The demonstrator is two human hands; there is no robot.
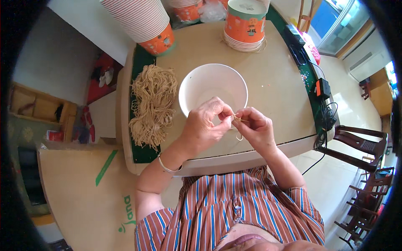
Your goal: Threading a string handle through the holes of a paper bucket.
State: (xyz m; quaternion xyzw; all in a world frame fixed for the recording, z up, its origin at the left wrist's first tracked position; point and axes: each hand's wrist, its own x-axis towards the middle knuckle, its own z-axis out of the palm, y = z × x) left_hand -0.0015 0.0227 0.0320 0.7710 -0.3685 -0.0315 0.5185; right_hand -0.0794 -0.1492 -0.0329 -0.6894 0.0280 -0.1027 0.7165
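Here — left hand [207,122], right hand [257,129] pinched on beige string [240,119]; white tub [209,81] near; cord bundle [154,102] left.

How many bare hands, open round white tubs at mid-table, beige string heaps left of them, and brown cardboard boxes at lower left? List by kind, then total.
Bare left hand and right hand: 2
Open round white tub: 1
Beige string heap: 1
Brown cardboard box: 1
Total: 5

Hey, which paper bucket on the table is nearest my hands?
The paper bucket showing its white inside, its near rim partly hidden by your left hand. The orange-printed bucket stacks stand farther off.
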